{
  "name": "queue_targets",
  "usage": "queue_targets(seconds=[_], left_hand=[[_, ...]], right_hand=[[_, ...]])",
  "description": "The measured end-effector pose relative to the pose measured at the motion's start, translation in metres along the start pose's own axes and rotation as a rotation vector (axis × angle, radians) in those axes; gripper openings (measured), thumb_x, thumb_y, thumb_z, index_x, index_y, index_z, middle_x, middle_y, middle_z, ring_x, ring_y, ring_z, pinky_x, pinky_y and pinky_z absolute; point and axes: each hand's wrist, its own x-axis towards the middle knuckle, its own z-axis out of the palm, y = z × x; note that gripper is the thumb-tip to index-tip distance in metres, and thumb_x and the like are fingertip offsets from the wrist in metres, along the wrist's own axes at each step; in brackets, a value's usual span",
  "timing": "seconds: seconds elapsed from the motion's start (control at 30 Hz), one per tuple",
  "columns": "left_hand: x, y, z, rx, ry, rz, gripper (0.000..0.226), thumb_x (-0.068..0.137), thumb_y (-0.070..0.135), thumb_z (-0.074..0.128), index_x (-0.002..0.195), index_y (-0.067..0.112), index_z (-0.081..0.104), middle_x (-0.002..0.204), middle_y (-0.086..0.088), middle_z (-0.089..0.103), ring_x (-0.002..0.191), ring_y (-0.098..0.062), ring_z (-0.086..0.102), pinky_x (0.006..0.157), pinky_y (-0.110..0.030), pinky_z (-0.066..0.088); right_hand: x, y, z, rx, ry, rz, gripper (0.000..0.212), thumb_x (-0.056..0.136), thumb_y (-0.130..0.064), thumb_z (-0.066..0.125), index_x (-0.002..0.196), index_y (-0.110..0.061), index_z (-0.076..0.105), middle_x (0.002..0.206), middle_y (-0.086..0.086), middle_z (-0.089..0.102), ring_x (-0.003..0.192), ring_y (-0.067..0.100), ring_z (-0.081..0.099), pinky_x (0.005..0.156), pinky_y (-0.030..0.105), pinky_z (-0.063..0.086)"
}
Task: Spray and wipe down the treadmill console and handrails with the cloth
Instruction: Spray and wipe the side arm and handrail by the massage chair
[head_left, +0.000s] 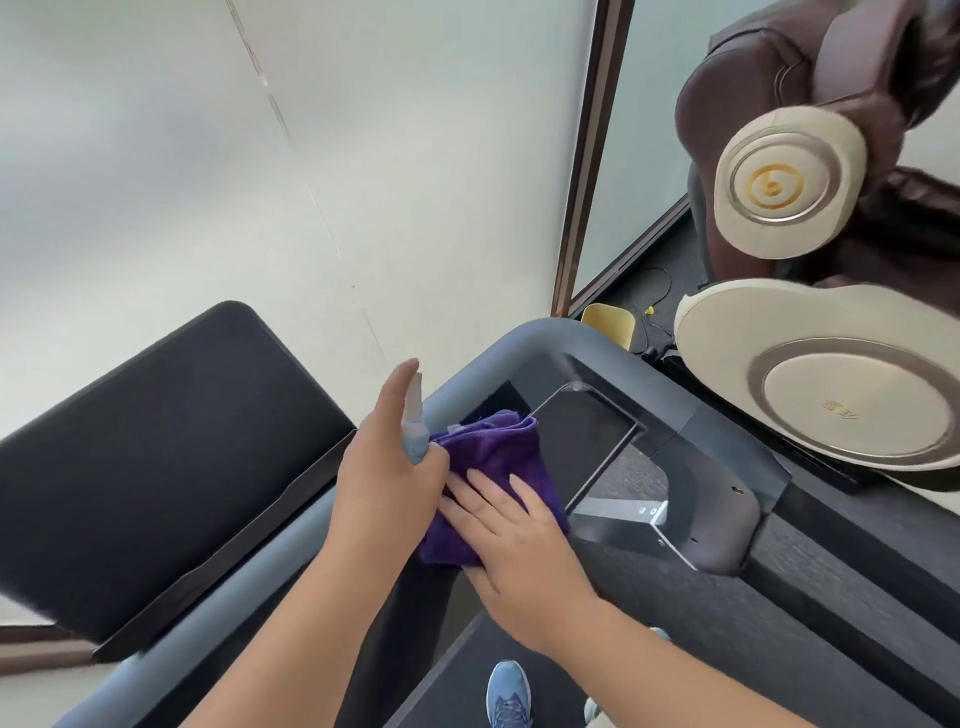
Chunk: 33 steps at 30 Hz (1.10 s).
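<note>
My left hand (387, 478) grips a small light-blue spray bottle (415, 434), with the forefinger stretched up along its nozzle. A purple cloth (498, 462) lies on the treadmill console (582, 447), just left of its dark screen. My right hand (511, 535) presses flat on the cloth with straight fingers. The grey-blue handrail (540, 335) curves round the console's far side and runs down to the lower left. The bottle sits right above the cloth's left edge.
A large black screen panel (171, 467) stands to the left, against a white wall. At the right are a brown and cream massage chair (810, 182), a yellow bin (608, 319) and cables on dark carpet. My blue shoe (509, 693) is on the treadmill belt.
</note>
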Motion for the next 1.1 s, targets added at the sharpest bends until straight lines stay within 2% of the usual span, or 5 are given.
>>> queue_targets(seconds=[0.27, 0.47, 0.7, 1.03, 1.1], left_hand=[[0.004, 0.050, 0.042, -0.071, -0.124, 0.211, 0.070, 0.090, 0.008, 0.054, 0.142, 0.052, 0.036, 0.076, 0.006, 0.054, 0.061, -0.012, 0.049, 0.059, -0.025, 0.046], [0.004, 0.079, 0.085, 0.001, -0.292, 0.342, 0.072, 0.092, 0.011, 0.055, 0.149, 0.049, 0.032, 0.096, 0.002, 0.063, 0.074, -0.018, 0.059, 0.068, -0.032, 0.052], [-0.004, 0.080, 0.105, 0.150, -0.281, 0.287, 0.075, 0.092, 0.010, 0.055, 0.155, 0.041, 0.028, 0.099, -0.002, 0.062, 0.081, -0.019, 0.060, 0.069, -0.031, 0.043], [-0.024, 0.103, 0.111, 0.143, -0.218, 0.325, 0.073, 0.092, 0.008, 0.055, 0.153, 0.042, 0.033, 0.102, 0.001, 0.062, 0.082, -0.018, 0.058, 0.072, -0.030, 0.043], [-0.024, 0.107, 0.103, 0.089, -0.163, 0.327, 0.078, 0.091, 0.009, 0.055, 0.154, 0.048, 0.029, 0.089, 0.003, 0.059, 0.070, -0.013, 0.054, 0.064, -0.028, 0.041]], right_hand=[[-0.022, -0.005, -0.026, 0.223, 0.028, 0.240, 0.057, 0.099, -0.027, 0.047, 0.154, -0.041, 0.037, 0.164, -0.027, 0.031, 0.154, -0.006, 0.012, 0.128, 0.034, -0.003], [-0.033, -0.004, -0.022, 0.171, 0.048, 0.213, 0.048, 0.096, -0.028, 0.048, 0.144, -0.031, 0.050, 0.149, -0.016, 0.052, 0.147, 0.004, 0.029, 0.129, 0.039, 0.001], [-0.033, -0.001, -0.024, 0.200, 0.064, 0.204, 0.054, 0.098, -0.027, 0.051, 0.151, -0.028, 0.043, 0.157, -0.008, 0.047, 0.148, 0.011, 0.028, 0.129, 0.038, 0.000], [-0.035, -0.002, -0.023, 0.108, 0.140, 0.228, 0.053, 0.087, -0.030, 0.029, 0.123, -0.024, 0.067, 0.119, -0.003, 0.073, 0.119, 0.020, 0.055, 0.120, 0.045, 0.034], [-0.033, -0.005, -0.049, 0.376, 0.126, 0.326, 0.040, 0.091, -0.026, 0.037, 0.112, -0.019, 0.071, 0.113, 0.003, 0.073, 0.116, 0.024, 0.058, 0.119, 0.043, 0.037]])
